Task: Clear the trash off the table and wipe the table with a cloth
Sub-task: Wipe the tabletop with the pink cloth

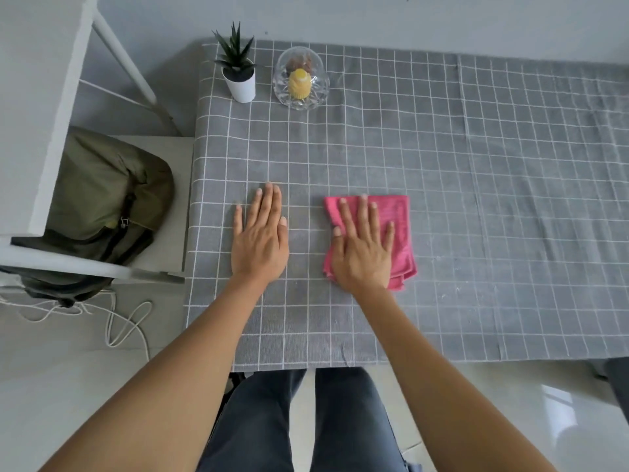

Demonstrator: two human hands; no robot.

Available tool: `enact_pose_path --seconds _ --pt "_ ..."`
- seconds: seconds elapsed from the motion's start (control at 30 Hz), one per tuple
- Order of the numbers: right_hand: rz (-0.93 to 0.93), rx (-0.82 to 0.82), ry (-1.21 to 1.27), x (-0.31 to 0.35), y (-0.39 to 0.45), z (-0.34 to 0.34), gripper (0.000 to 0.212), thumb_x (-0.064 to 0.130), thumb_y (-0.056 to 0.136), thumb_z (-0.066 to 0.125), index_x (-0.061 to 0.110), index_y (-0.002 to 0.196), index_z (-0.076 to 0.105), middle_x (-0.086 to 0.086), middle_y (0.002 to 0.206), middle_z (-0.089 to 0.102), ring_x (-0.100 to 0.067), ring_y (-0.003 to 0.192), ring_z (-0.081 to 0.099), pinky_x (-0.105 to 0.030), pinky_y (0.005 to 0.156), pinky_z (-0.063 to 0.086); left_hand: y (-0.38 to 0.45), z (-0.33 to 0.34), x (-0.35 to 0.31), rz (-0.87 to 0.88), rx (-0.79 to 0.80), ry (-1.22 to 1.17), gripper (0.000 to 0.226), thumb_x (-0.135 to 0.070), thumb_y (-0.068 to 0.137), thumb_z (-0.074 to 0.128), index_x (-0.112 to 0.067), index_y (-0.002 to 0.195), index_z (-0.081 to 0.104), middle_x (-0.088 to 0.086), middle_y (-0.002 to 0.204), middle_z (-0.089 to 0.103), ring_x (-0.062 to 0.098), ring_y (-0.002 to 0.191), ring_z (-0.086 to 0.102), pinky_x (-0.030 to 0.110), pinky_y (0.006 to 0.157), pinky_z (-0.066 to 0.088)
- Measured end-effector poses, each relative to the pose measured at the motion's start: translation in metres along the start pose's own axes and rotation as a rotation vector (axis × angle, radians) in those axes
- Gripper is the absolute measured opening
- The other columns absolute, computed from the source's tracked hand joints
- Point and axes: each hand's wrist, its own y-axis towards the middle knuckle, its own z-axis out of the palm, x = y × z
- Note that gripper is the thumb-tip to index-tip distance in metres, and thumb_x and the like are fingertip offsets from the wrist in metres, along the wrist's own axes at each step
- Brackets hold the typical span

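Cloth (398,226) pressed flat under right hand (362,253), fingers straight, spread. Left hand (260,240) flat on table (510,199). Risk: tablecloth bunching, dragging.

Small spiky succulent in a white pot (239,76) at the far left corner; just beside it, a clear glass dome (301,80) over a yellow cupcake (299,84) and a brown one behind; olive-green backpack (105,195) on a low white shelf (170,206); white cord (126,327) looped on the floor.
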Motion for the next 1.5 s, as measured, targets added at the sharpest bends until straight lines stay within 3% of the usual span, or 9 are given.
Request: enact_pose_path --seconds 0.17,0.4,0.6,0.8,1.03,1.2,1.27,1.37,1.5 --pt "-0.241 0.019 -0.031 -0.016 -0.013 0.0 0.052 0.045 0.1 0.009 0.04 0.151 0.004 0.009 0.16 -0.005 -0.012 0.147 -0.01 -0.045 0.118 -0.008 0.0 -0.003 0.0 0.009 -0.015 0.009 0.054 -0.031 0.101 0.011 -0.017 0.152 0.002 -0.003 0.16 0.0 0.012 0.147 -0.002 0.042 0.119 -0.003" --pt "-0.056 -0.022 -0.019 -0.085 -0.01 -0.016 0.053 0.048 0.097 0.003 0.042 0.15 0.002 0.009 0.16 -0.004 -0.011 0.147 -0.008 -0.047 0.119 -0.004 -0.003 -0.001 -0.007 -0.028 0.017 0.016 0.054 -0.031 0.101 0.01 -0.016 0.152 -0.001 0.0 0.16 -0.003 0.014 0.147 -0.005 0.045 0.119 -0.002" --pt "-0.052 -0.01 0.018 -0.082 -0.011 -0.017 0.055 0.048 0.096 0.002 0.039 0.151 0.003 0.007 0.16 -0.004 -0.013 0.147 -0.008 -0.046 0.118 -0.009 -0.039 0.012 -0.075 0.051 0.06 -0.057 0.059 -0.036 0.096 0.0 -0.016 0.152 0.002 0.0 0.159 -0.003 0.013 0.146 -0.008 0.045 0.118 -0.007" --pt "-0.134 -0.021 0.025 -0.104 -0.017 -0.023 0.051 0.042 0.1 0.011 0.038 0.151 0.006 0.007 0.16 0.0 -0.012 0.147 -0.005 -0.044 0.119 -0.005 -0.063 0.032 -0.128 0.084 0.054 -0.016 0.056 -0.034 0.099 0.007 -0.017 0.152 0.007 -0.001 0.159 0.002 0.012 0.146 -0.004 0.042 0.119 -0.005" --pt "0.096 -0.035 0.017 -0.194 -0.023 -0.043 0.051 0.042 0.102 0.009 0.039 0.151 -0.004 0.007 0.16 -0.008 -0.014 0.147 -0.011 -0.048 0.118 -0.006 -0.065 0.032 -0.127 0.078 0.045 0.011 0.055 -0.035 0.099 0.004 -0.019 0.152 0.002 -0.004 0.159 -0.003 0.012 0.146 -0.006 0.04 0.119 -0.006" --pt "0.279 -0.059 0.08 -0.173 -0.023 -0.038 0.053 0.043 0.101 0.008 0.032 0.152 -0.006 0.002 0.16 -0.012 -0.018 0.146 -0.013 -0.05 0.116 -0.011 -0.065 0.033 -0.127 0.075 0.042 0.019 0.056 -0.035 0.098 0.003 -0.019 0.152 0.0 -0.004 0.16 -0.004 0.012 0.146 -0.006 0.041 0.119 -0.005" --pt "0.225 -0.039 0.055 -0.146 -0.032 -0.029 0.055 0.045 0.1 0.003 0.032 0.151 -0.011 0.0 0.159 -0.016 -0.02 0.145 -0.017 -0.051 0.116 -0.012 -0.065 0.033 -0.127 0.075 0.039 0.027 0.056 -0.034 0.099 0.004 -0.019 0.152 0.001 -0.004 0.16 -0.003 0.011 0.146 -0.006 0.041 0.119 -0.005" --pt "-0.041 0.011 0.053 -0.108 -0.055 -0.016 0.053 0.043 0.101 0.006 0.034 0.151 -0.007 0.003 0.159 -0.014 -0.018 0.145 -0.017 -0.051 0.116 -0.012 -0.064 0.033 -0.127 0.074 0.031 0.038 0.056 -0.034 0.098 0.005 -0.019 0.152 0.003 -0.004 0.16 -0.001 0.01 0.146 -0.004 0.041 0.12 -0.003" --pt "-0.267 0.021 0.037 -0.131 -0.062 -0.022 0.052 0.042 0.101 0.011 0.036 0.152 0.005 0.008 0.16 -0.003 -0.014 0.147 -0.008 -0.046 0.118 -0.008 -0.064 0.032 -0.128 0.081 0.031 0.029 0.056 -0.033 0.098 0.005 -0.019 0.152 0.005 -0.004 0.16 0.001 0.01 0.147 -0.003 0.041 0.12 -0.003"
